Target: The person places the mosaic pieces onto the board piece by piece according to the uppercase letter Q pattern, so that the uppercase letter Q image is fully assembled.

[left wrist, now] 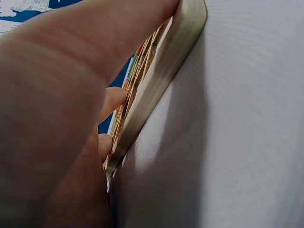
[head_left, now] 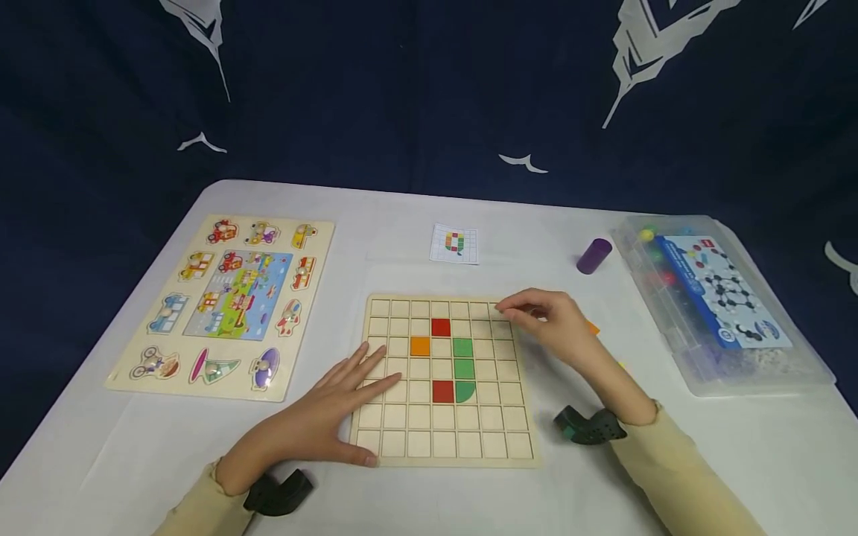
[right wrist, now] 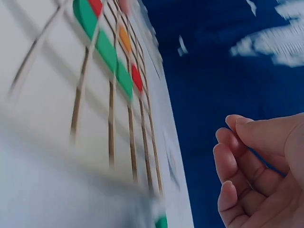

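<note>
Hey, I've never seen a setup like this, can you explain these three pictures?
There's no robot here: the work is done bare-handed. One picture comes from a camera worn on the head, the others from cameras on each wrist. On the white table lie a grid board with coloured pieces, a small card, a picture puzzle, a purple tube and a clear box. The left hand rests, fingers spread, on the board's left edge. The right hand has its fingertips at the board's far right corner, thumb and finger together; I can't see anything in its grip.

Square wooden grid board: cream — brown lines
Small flat tiles: red, orange, green
Cloth backdrop: navy — white bird motifs
</note>
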`<state>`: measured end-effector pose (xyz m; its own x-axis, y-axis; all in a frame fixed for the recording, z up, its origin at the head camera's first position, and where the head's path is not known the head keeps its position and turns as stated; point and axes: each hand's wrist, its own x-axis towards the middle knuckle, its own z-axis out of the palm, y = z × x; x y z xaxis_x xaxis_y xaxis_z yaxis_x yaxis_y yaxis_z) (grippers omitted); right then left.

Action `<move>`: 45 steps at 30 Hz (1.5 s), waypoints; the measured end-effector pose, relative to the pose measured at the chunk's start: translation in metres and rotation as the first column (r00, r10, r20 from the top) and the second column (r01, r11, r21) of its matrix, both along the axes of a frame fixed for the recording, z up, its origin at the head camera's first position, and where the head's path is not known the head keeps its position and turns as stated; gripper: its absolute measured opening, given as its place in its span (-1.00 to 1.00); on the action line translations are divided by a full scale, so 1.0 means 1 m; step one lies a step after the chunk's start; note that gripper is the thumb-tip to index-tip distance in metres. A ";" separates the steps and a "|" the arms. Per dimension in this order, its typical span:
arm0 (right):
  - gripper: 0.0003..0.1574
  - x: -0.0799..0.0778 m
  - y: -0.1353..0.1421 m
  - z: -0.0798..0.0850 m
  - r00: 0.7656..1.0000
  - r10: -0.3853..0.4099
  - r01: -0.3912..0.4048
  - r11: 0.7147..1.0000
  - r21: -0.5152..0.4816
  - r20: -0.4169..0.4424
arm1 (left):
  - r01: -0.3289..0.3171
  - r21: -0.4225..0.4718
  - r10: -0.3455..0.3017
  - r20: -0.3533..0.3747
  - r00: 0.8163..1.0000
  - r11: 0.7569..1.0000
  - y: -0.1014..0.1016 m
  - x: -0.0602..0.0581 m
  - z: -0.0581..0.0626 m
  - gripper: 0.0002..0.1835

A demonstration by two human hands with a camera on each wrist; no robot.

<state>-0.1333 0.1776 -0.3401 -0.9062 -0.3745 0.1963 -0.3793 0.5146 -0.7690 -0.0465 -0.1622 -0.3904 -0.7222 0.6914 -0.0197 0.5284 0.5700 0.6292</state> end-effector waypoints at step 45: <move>-0.75 0.022 0.094 -0.040 0.896 -0.437 0.444 0.869 0.217 -0.083 | 0.006 0.025 -0.005 -0.018 1.000 1.000 0.000 0.001 0.003 0.10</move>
<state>-0.1112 0.2712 -0.3799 -0.9824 0.0248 0.1849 -0.0939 0.7910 -0.6046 -0.0456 -0.1620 -0.3877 -0.7184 0.6955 0.0108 0.5429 0.5509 0.6338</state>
